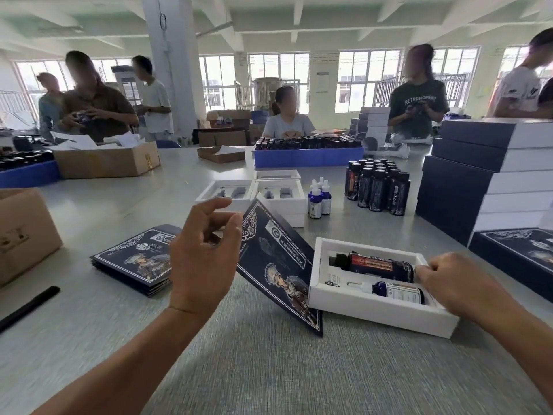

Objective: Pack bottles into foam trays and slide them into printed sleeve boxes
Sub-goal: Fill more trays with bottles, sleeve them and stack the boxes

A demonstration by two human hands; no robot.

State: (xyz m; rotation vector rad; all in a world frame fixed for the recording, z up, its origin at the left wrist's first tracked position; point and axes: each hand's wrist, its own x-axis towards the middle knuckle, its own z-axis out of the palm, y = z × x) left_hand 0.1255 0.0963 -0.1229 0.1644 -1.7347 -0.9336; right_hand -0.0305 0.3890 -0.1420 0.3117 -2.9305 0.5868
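White foam tray (pixel 374 307) at lower right: dark bottle (pixel 380 265) and blue dropper bottle (pixel 398 292) lying inside. Right hand (pixel 457 283) gripping its right end. Printed sleeve (pixel 278 265) tilted beside, pinched by left hand (pixel 206 253). Behind, empty trays (pixel 227 193) on worktop (pixel 269 369).

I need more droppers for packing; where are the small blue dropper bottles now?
In the head view, the small blue dropper bottles stand right of centre, between the empty foam trays and the dark bottles.

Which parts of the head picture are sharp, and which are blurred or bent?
Head view: the white foam tray with two bottles is fairly sharp; the left hand shows slight motion blur; the people behind are soft; the wide lens curves the stacked dark blue boxes at the right edge.
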